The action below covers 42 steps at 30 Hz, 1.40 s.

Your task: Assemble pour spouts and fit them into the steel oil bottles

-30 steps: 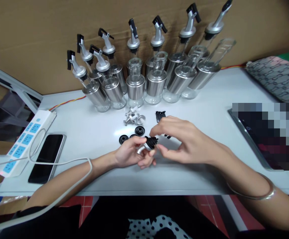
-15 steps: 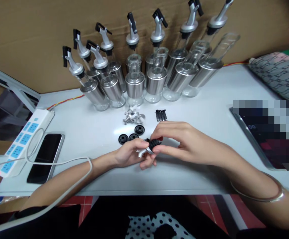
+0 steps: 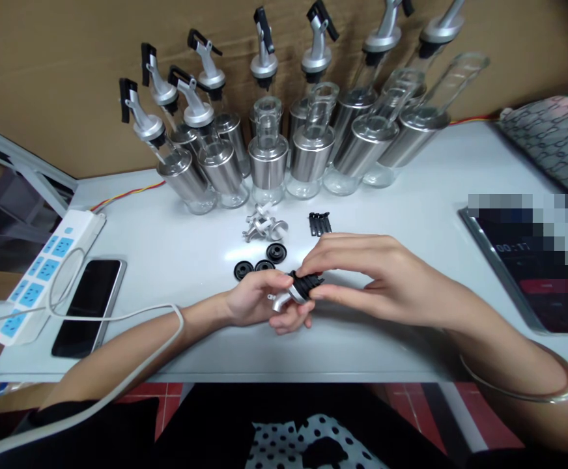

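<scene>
A silver bottle pourer [image 3: 281,301] rests in my left hand [image 3: 252,298], gripped between thumb and curled fingers. Its black ribbed stopper [image 3: 308,284] faces right. Thumb and fingertips of my right hand [image 3: 386,277] close around that stopper from the right. Just beyond my left hand lie three round black rubber pieces [image 3: 277,252]. Behind them is a small pile of silver pourer parts [image 3: 264,227]. Several thin black levers [image 3: 320,223] lie side by side behind my right hand.
Glass bottles with steel sleeves [image 3: 268,163] stand along the back, several topped by pourers. At left are a power strip [image 3: 40,277], a phone [image 3: 88,309] and a white cable [image 3: 132,319] crossing my left forearm. A tablet [image 3: 509,273] and a patterned bag [image 3: 552,143] lie at right.
The view has shifted slightly. My right fingertips have moved a little to the right along the stopper, and more of its ribbed part shows. My left hand keeps its hold on the pourer.
</scene>
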{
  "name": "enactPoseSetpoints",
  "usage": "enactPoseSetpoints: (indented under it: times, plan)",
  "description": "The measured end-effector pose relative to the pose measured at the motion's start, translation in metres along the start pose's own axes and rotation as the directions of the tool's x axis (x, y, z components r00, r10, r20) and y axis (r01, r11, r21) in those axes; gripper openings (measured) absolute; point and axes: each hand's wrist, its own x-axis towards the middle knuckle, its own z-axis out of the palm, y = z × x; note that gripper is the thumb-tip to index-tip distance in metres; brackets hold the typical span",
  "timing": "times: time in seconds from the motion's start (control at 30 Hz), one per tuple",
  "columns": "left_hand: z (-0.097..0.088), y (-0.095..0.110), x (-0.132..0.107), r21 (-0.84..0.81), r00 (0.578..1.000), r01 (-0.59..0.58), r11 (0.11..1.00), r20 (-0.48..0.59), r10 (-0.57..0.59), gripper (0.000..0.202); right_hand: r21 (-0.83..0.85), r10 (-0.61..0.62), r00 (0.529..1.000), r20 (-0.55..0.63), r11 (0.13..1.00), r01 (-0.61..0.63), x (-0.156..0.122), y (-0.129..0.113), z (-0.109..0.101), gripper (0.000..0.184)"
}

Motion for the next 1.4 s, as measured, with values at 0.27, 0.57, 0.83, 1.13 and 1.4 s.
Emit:
enactPoseSetpoints:
  times: [0.27,0.57,0.83,1.13,1.4]
  plan:
    - [-0.0001,0.0,0.0009,-0.024,1.0,0.008,1.0,0.02,-0.008,0.041,-0.019,-0.027,1.0,-0.012,0.999,0.026,0.0006,0.0017,-0.0015,0.013]
    - [-0.0002,0.0013,0.0004,-0.026,0.999,0.019,0.999,0.033,-0.018,0.04,-0.032,-0.069,0.997,-0.019,0.997,0.068,-0.0017,0.0074,-0.0012,0.016]
    - [0.0023,0.0024,0.0009,0.011,0.999,0.034,0.999,-0.027,-0.034,0.038,-0.047,-0.072,0.997,-0.017,0.996,0.071,-0.001,0.0061,-0.0008,0.015]
    - [0.0017,0.0023,0.0016,0.011,0.999,0.036,0.999,-0.018,-0.036,0.036,-0.067,-0.129,0.991,-0.034,0.99,0.127,0.002,0.0074,0.0042,0.006]
    - [0.0007,0.0014,0.0016,-0.006,1.0,0.009,1.0,0.03,-0.008,0.036,-0.071,-0.127,0.991,-0.028,0.99,0.125,0.0015,0.0063,0.0048,0.004]
